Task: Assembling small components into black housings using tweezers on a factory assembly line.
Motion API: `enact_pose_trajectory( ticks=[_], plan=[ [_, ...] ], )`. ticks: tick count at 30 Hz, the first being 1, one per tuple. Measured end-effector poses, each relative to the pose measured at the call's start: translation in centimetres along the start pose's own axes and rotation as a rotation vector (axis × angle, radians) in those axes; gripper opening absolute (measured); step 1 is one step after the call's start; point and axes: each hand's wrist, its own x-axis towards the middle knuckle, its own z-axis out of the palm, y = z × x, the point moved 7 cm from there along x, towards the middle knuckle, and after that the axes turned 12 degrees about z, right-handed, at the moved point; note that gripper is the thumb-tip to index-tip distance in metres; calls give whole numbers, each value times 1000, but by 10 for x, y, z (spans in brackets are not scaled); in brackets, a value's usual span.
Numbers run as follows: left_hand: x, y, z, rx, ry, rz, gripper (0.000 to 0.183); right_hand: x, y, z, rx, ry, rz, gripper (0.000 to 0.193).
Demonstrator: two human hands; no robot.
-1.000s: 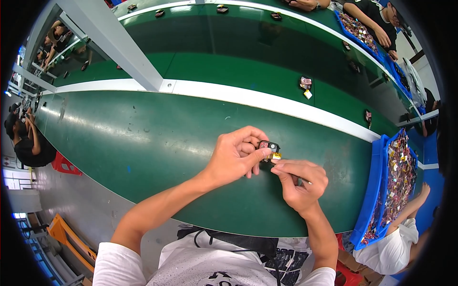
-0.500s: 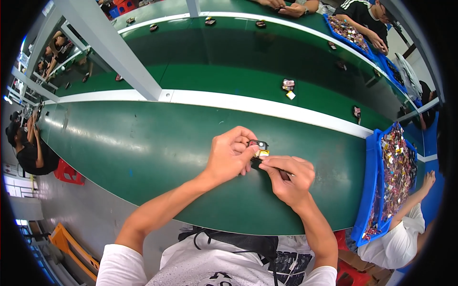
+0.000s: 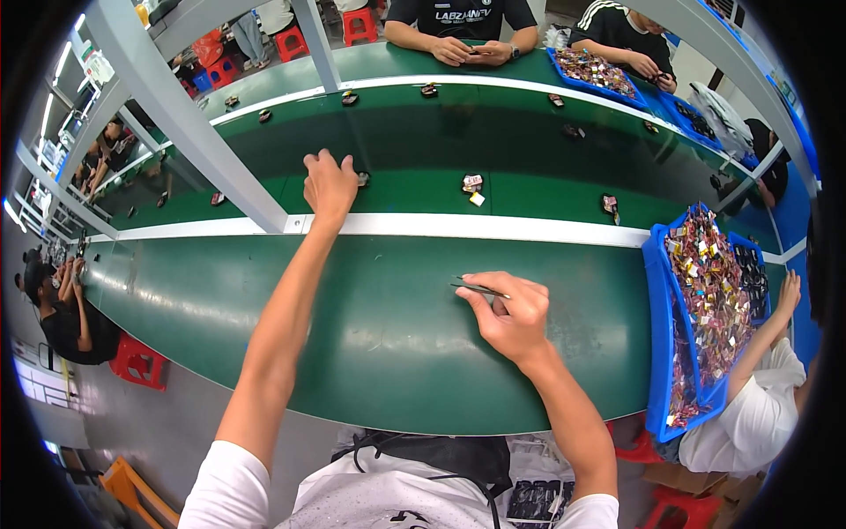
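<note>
1. Small dark unit [image 3: 363, 179] is out on the long green belt [image 3: 529, 196], right next to the person's left thumb. That belt is the biggest thing I can see, dotted with more little units.
2. Next down in size, the green worktable [image 3: 414, 370] on the person's side. Shiny, a few scuffs, and a white rail [image 3: 458, 227] runs between it and the belt.
3. Pale metal post [image 3: 194, 132] leans through my view on the left, its foot at the rail.
4. Across the belt, a co-worker in a black T-shirt [image 3: 476, 19] has both hands together around something too small for me to make out.
5. Blue bin [image 3: 656, 309] at the table's right end, heaped with reddish wired bits [image 3: 705, 282]. Someone's white sleeve [image 3: 758, 414] is just beyond it.
6. Left hand [image 3: 330, 189] is stretched past the rail, over the belt. Fingers loosely bent and spread, nothing visible in its grasp; can't tell if the thumb touches the unit.
7. Right hand [image 3: 515, 313] hangs over the worktable, pinching slim dark tweezers [image 3: 485, 289] between thumb and fingers. Tips point left, slightly apart.
8. Smallest bit: a white-and-yellow tab [image 3: 477, 199] by the neighbouring unit [image 3: 472, 183], farther right along the belt.
</note>
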Motion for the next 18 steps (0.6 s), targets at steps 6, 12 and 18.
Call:
enact_pose_trajectory(
  ticks=[6,12,18],
  plan=[
    [-5,122,48,-700,-508,201,15,-4,-5,-7,-14,-11,-39,17],
    [-10,162,86,-583,-660,317,21,-4,-6,2,-12,-32,-37,16],
    [-8,152,92,-316,-617,358,17,-3,-4,-2,-15,-28,-31,17]
  ],
)
